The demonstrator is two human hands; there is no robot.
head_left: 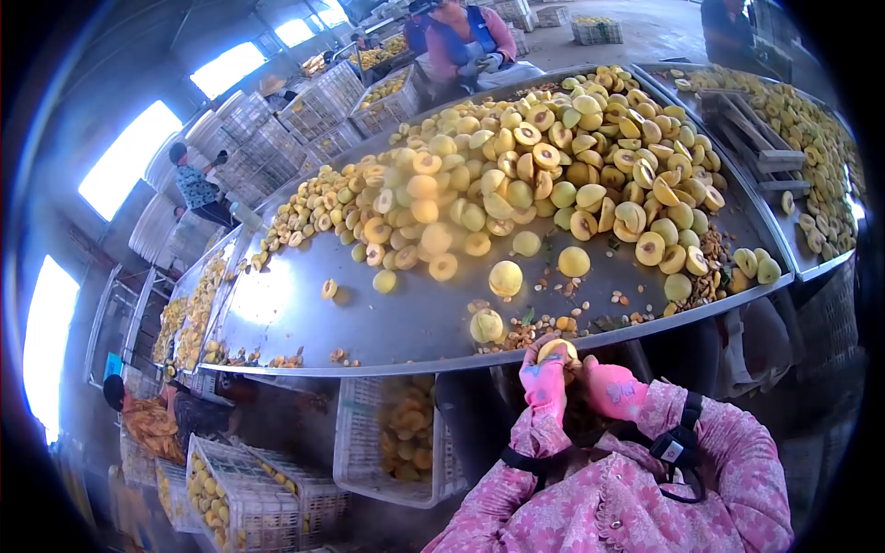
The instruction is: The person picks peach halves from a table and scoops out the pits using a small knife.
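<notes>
At the near edge of the metal table (396,336), my left hand (542,382) in a pink glove is closed around a yellow peach half (558,350). My right hand (615,391), also pink-gloved, is curled closed just right of the fruit, its fingertips close against it. Whatever my right fingers grip is hidden. Beyond my hands lies a large heap of halved peaches (498,184), many showing brown centres. Two peaches, one pale yellow (486,325) and one rounder (505,278), rest nearest on the metal.
Loose pits and scraps (553,327) lie along the near edge. Below the table stands a white crate (355,442) with peaches inside, and more filled crates (244,498) are at the lower left. A co-worker (466,46) sits across the table. Another fruit-covered table (820,138) adjoins at right.
</notes>
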